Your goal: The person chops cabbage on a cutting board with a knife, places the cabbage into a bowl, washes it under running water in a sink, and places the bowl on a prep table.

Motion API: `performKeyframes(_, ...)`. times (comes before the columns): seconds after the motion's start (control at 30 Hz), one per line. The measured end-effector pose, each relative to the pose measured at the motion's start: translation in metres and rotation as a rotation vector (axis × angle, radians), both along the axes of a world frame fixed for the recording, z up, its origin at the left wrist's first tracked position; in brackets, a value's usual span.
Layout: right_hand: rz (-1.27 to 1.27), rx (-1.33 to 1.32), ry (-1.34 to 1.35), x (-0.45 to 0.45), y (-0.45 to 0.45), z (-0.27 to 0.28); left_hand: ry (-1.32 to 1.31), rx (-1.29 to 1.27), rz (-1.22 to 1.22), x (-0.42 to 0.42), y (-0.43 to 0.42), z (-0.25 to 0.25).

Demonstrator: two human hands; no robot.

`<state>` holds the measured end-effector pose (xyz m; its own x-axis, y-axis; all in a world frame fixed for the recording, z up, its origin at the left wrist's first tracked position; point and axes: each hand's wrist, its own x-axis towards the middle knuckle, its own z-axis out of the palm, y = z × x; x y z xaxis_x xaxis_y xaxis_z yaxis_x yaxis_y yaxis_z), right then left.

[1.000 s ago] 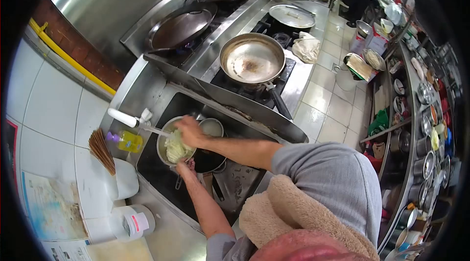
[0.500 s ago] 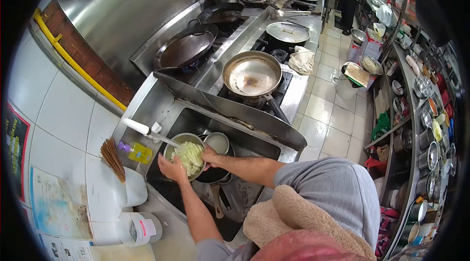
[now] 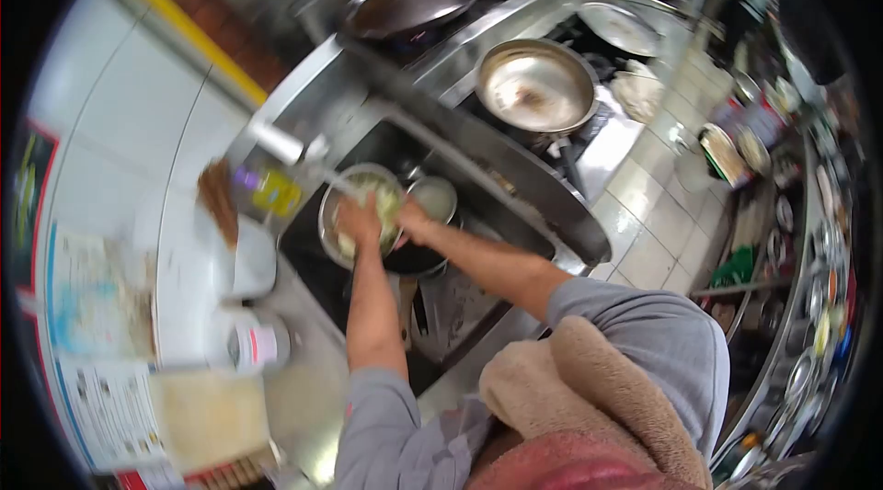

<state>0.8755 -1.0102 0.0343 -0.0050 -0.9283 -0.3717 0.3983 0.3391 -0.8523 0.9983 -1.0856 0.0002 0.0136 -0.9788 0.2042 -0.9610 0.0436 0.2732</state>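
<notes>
A metal bowl (image 3: 325, 225) holds pale green shredded vegetable (image 3: 386, 199), which looks like cabbage, over the sink (image 3: 303, 251). My left hand (image 3: 359, 222) reaches down into the bowl among the shreds; its fingers are smeared by motion. At the bowl's right rim, my right hand (image 3: 416, 222) is closed on the edge. The tap (image 3: 278, 142) has its spout over the bowl. A smaller pot with cloudy liquid (image 3: 432, 199) sits just beyond my right hand, and a dark pan is partly hidden beneath my wrists.
A dish soap bottle (image 3: 274, 191) and a bundle of thin sticks (image 3: 218, 200) stand left of the sink. A metal divider (image 3: 515, 182) separates the sink from the stove, where a wide frying pan (image 3: 536, 87) rests. Loaded shelves line the right; a person stands far back.
My left hand has moved from the bowl's left side into the shredded vegetable. The whole view has shifted and blurred, while my right hand stays at the rim.
</notes>
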Motion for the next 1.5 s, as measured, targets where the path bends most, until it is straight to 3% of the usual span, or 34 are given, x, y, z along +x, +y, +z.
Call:
performKeyframes(0.03,-0.042,0.07,-0.01,-0.002,0.0,0.003,0.075,0.161,0.048,-0.012,0.012,0.031)
performKeyframes(0.07,-0.038,0.11,-0.004,-0.007,0.0,0.001,-0.009,0.125,-0.031,-0.006,0.002,0.008)
performKeyframes(0.1,-0.038,0.103,0.008,-0.01,-0.005,-0.01,0.084,0.257,-0.124,-0.002,-0.001,0.017)
performKeyframes(0.13,-0.036,0.103,0.02,-0.012,-0.004,-0.005,0.116,0.348,-0.081,-0.01,0.018,0.06)
performKeyframes(0.2,-0.036,0.079,0.027,-0.015,-0.005,0.001,0.084,0.372,-0.173,-0.009,0.017,0.061)
performKeyframes(0.37,0.083,0.021,-0.063,-0.023,-0.006,0.002,0.237,0.216,-0.112,0.002,0.016,0.054)
performKeyframes(0.43,-0.001,0.024,-0.055,-0.02,-0.001,0.005,0.304,0.135,-0.062,0.002,0.019,0.056)
performKeyframes(0.67,-0.035,0.044,-0.145,-0.023,-0.004,-0.01,0.002,0.337,-0.091,-0.021,0.037,0.086)
performKeyframes(0.77,-0.066,0.006,-0.077,-0.034,-0.003,-0.011,0.076,0.255,-0.175,0.002,0.031,0.072)
performKeyframes(0.83,-0.088,0.008,-0.091,-0.041,-0.004,-0.007,0.455,-0.051,-0.158,0.011,0.017,0.052)
performKeyframes(0.9,-0.114,0.017,-0.11,-0.044,-0.003,-0.002,0.448,-0.026,-0.098,0.01,0.019,0.052)
performKeyframes(0.97,-0.104,0.019,-0.105,-0.042,-0.002,0.006,0.172,0.2,-0.152,0.003,0.017,0.052)
performKeyframes(1.1,-0.15,0.042,-0.157,-0.037,-0.006,0.008,0.06,0.036,0.003,-0.017,0.026,0.05)
performKeyframes(1.23,-0.131,0.031,-0.153,-0.04,-0.005,0.014,0.11,0.075,-0.057,-0.006,0.017,0.039)
performKeyframes(1.3,-0.122,-0.022,-0.023,-0.036,-0.004,0.019,0.106,0.111,-0.064,-0.001,0.012,0.029)
performKeyframes(1.37,-0.1,-0.025,-0.036,-0.036,-0.006,0.019,0.315,0.106,-0.03,0.006,0.007,0.017)
performKeyframes(1.5,-0.053,-0.007,-0.109,-0.025,-0.009,0.006,0.435,0.241,0.159,-0.009,0.02,0.055)
